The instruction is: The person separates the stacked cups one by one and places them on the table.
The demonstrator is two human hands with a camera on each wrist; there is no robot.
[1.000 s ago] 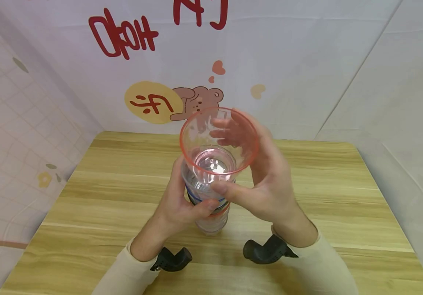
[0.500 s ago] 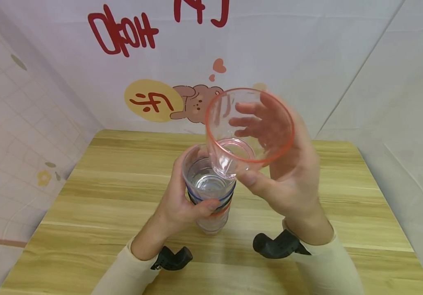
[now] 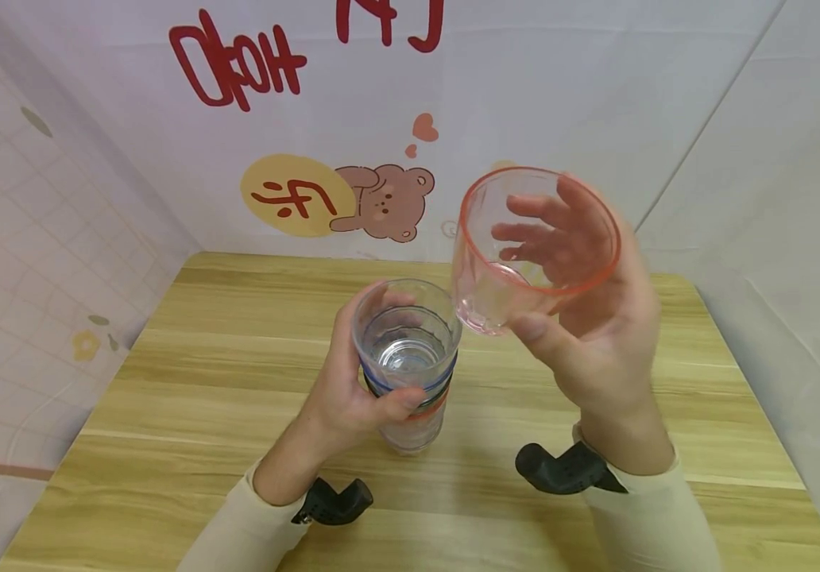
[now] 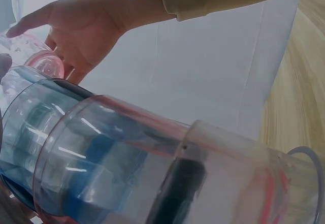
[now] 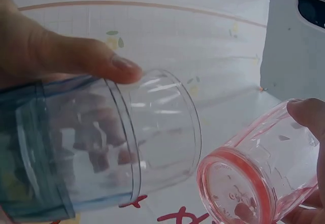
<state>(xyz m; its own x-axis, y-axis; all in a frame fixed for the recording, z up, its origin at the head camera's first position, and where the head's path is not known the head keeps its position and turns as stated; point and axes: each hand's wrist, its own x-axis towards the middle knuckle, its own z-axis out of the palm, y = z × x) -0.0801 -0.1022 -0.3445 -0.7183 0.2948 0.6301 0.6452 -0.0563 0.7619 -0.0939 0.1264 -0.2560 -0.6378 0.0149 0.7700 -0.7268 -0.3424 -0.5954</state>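
My left hand [image 3: 349,397] grips a stack of nested clear cups [image 3: 413,429] around its upper part, thumb across the front. The stack stands upright on the table, its rims banded in blue, black and orange-red, with a colourless cup on top. My right hand [image 3: 610,349] holds a separate clear cup with a pinkish-red rim [image 3: 477,278], raised to the right of the stack and tilted. Thumb in front, its fingers lie behind the cup. In the right wrist view the cup's pink base [image 5: 233,188] sits apart from the stack's top cup [image 5: 167,127].
A wood-grain table [image 3: 203,349] lies under the stack, its back edge against a white printed backdrop [image 3: 560,95] with a cartoon bear [image 3: 396,206]. A dark camera mount [image 3: 338,502] sits on the left wrist, another mount [image 3: 560,470] on the right.
My right hand has lifted the pink-rimmed cup out of the stack's top and carried it to the right, tilting it. The left hand and stack have stayed in place.
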